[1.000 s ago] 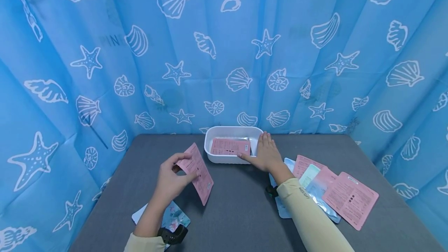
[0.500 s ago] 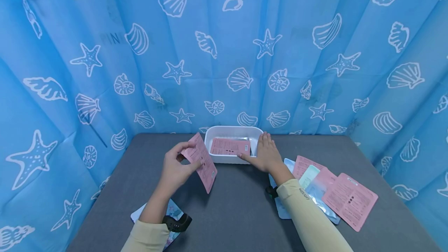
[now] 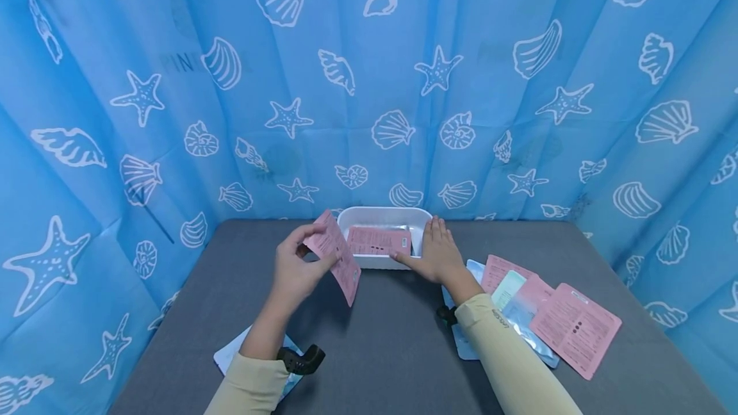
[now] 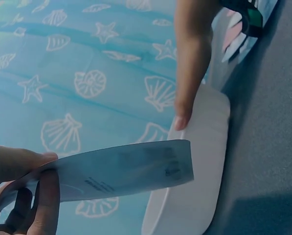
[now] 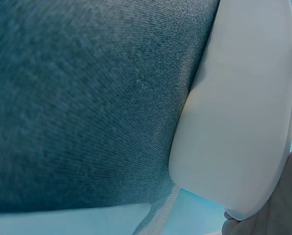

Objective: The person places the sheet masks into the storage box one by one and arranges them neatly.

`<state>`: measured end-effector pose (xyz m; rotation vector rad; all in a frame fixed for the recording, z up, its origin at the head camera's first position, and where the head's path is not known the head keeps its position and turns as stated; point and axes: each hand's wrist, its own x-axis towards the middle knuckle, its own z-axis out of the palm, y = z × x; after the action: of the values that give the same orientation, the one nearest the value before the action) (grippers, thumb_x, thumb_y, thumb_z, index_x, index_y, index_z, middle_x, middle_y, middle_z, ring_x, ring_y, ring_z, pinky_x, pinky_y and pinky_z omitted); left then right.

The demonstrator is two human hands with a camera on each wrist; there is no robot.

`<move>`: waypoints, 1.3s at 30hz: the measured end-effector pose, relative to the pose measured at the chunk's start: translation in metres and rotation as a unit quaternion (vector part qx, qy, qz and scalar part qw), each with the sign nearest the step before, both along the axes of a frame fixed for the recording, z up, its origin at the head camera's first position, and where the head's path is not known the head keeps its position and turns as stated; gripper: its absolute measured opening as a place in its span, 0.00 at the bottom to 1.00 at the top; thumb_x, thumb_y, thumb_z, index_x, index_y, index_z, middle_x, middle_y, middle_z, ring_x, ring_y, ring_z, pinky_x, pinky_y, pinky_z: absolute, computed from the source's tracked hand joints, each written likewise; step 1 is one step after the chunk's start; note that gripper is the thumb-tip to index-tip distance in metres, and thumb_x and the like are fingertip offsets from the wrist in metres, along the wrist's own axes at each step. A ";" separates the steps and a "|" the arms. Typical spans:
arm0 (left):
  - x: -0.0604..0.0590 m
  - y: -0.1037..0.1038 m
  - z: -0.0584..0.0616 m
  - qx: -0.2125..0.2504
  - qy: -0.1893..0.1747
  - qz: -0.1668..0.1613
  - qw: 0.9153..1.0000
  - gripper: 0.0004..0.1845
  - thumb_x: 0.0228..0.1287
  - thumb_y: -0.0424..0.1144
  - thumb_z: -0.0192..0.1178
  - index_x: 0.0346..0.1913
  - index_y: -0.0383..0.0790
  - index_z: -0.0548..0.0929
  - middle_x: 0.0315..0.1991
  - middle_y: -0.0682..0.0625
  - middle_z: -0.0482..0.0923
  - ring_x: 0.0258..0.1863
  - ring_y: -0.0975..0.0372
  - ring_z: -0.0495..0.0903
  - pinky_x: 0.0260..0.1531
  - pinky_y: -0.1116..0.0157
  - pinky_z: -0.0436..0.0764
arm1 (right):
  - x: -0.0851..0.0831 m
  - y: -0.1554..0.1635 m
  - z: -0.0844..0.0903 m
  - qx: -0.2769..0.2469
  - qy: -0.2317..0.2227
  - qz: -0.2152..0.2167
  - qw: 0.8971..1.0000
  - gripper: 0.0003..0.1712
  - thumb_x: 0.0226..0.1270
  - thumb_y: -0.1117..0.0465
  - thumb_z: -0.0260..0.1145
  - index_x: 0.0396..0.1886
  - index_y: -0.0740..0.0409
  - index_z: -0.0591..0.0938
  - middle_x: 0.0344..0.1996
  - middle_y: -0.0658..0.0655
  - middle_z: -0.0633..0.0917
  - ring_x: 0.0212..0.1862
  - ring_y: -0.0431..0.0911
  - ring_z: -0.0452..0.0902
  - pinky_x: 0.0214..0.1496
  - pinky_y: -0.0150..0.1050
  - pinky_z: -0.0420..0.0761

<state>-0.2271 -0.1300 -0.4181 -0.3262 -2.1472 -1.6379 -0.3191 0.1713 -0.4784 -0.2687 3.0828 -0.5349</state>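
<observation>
Pink sachet (image 3: 337,256) nearer tray rim (image 3: 384,212), pinched in left hand (image 3: 295,272); right hand (image 3: 439,253) seemingly flat.

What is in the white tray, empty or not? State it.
Not empty. The white tray holds at least one pink sachet lying flat inside; the left hand holds another pink sachet beside it, outside.

Pink sachet (image 3: 340,256) tilted beside white tray (image 3: 385,215) holding another sachet (image 3: 377,241).
</observation>
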 end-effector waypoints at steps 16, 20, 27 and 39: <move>-0.015 0.013 0.007 0.026 0.036 0.035 0.998 0.27 0.59 0.26 0.76 0.63 0.34 0.83 0.63 0.41 0.82 0.57 0.51 0.80 0.52 0.69 0.82 | 0.001 0.000 0.002 0.002 -0.002 0.002 1.000 0.75 0.64 0.17 0.56 0.85 0.73 0.45 0.86 0.72 0.43 0.88 0.65 0.34 0.88 0.60 0.43; -0.019 0.015 0.003 0.047 0.050 0.044 0.997 0.28 0.59 0.23 0.74 0.64 0.32 0.82 0.63 0.38 0.81 0.59 0.50 0.81 0.55 0.65 0.84 | 0.000 0.000 0.001 0.004 0.001 0.001 1.000 0.75 0.65 0.17 0.56 0.85 0.73 0.45 0.86 0.72 0.43 0.87 0.66 0.34 0.88 0.61 0.43; -0.024 0.013 -0.004 0.072 0.059 0.057 0.994 0.28 0.58 0.22 0.74 0.63 0.28 0.82 0.62 0.35 0.80 0.62 0.46 0.80 0.60 0.44 0.83 | 0.002 -0.001 0.001 0.001 -0.001 -0.001 1.000 0.74 0.65 0.18 0.56 0.85 0.73 0.45 0.86 0.72 0.42 0.87 0.66 0.34 0.88 0.61 0.43; -0.027 0.012 -0.019 0.073 -0.010 0.051 0.996 0.22 0.64 0.26 0.72 0.60 0.28 0.82 0.56 0.34 0.77 0.46 0.44 0.87 0.36 0.71 0.88 | -0.001 -0.001 -0.001 0.003 -0.001 0.001 1.000 0.76 0.63 0.16 0.54 0.85 0.72 0.45 0.86 0.72 0.42 0.87 0.66 0.34 0.88 0.61 0.42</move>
<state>-0.2545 -0.1178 -0.4374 -0.1541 -2.0091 -1.7328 -0.3200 0.1702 -0.4797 -0.2724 3.0816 -0.5251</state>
